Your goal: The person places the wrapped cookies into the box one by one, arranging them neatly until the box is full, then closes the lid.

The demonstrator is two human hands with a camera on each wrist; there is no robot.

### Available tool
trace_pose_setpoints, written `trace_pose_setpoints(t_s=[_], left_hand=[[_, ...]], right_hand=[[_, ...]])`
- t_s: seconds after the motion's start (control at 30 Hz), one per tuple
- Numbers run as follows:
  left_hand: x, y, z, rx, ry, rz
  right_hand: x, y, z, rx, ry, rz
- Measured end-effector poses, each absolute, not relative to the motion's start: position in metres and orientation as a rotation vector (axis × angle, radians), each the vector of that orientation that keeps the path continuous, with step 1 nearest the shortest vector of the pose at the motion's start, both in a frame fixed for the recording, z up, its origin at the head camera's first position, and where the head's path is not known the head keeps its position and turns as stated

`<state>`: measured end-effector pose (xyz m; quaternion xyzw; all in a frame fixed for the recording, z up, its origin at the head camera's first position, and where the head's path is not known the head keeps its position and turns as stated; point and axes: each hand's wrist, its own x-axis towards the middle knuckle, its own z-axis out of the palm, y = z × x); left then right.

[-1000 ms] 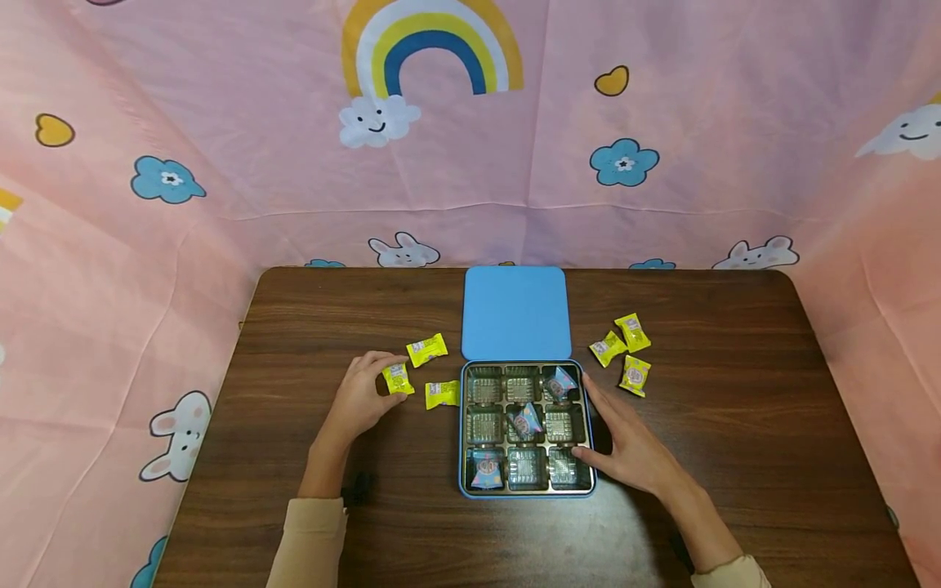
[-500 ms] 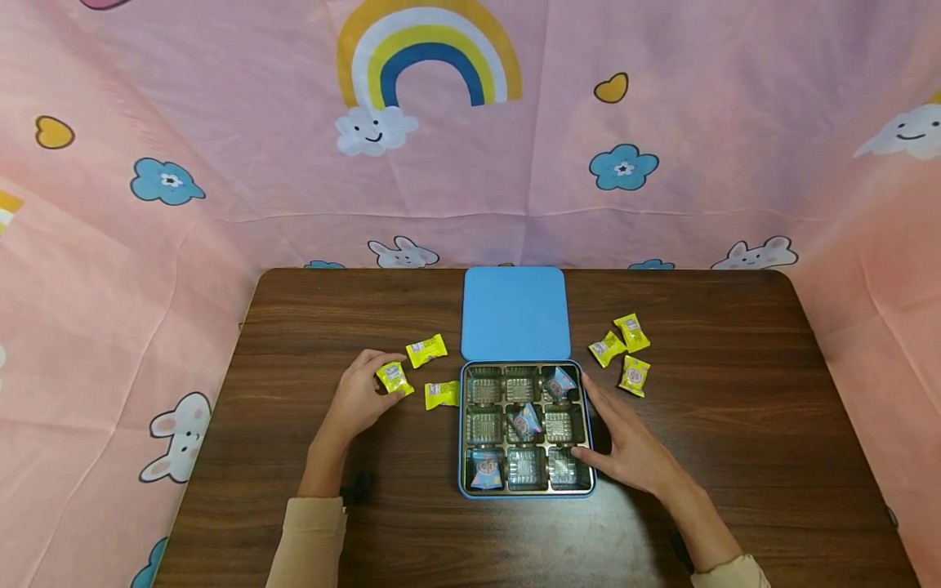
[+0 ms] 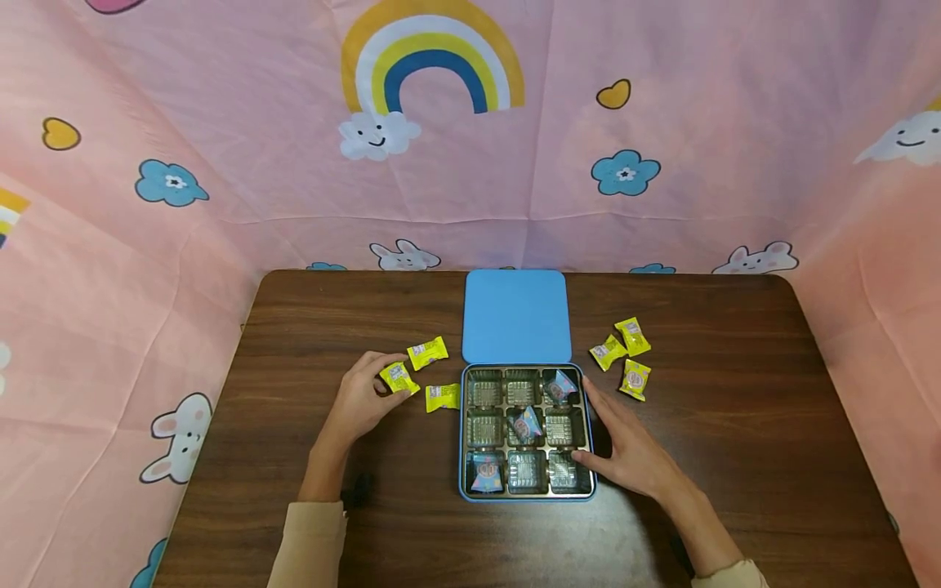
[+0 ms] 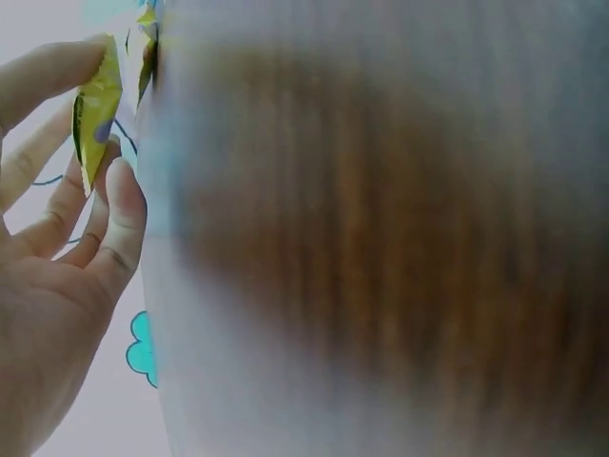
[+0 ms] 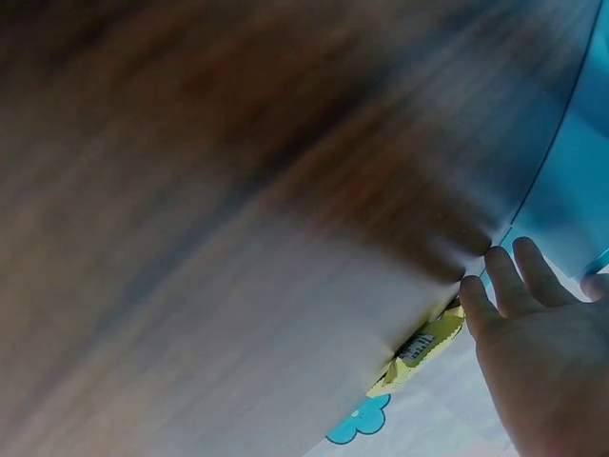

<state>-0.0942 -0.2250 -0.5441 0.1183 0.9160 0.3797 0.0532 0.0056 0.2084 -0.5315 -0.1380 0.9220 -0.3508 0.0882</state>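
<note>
In the head view my left hand pinches a yellow-wrapped candy between thumb and fingertips, left of the tin. The left wrist view shows this candy edge-on at the fingers. Two more yellow candies lie near it, one behind and one against the tin's left side. A blue square tin stands with a clear compartment tray inside. Blue-wrapped candies sit in its front-left, middle and back-right compartments. My right hand rests at the tin's right side, fingers extended, thumb at the rim.
The tin's blue lid lies flat behind it, reaching the table's back edge. Right of the lid lie three yellow candies. Patterned pink cloth hangs behind and at both sides of the wooden table.
The candy at my left fingertips has turned slightly, while that hand has barely moved. My right hand stays at the tin. The head view has tilted a little.
</note>
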Motion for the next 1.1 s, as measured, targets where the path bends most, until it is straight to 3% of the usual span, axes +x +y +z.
trace_pose_setpoints(t_s=[1.1], left_hand=[[-0.094,-0.204,-0.508,0.521,2.739,1.4]], right_hand=[[0.004,0.208,-0.535,-0.426,2.741,-1.055]])
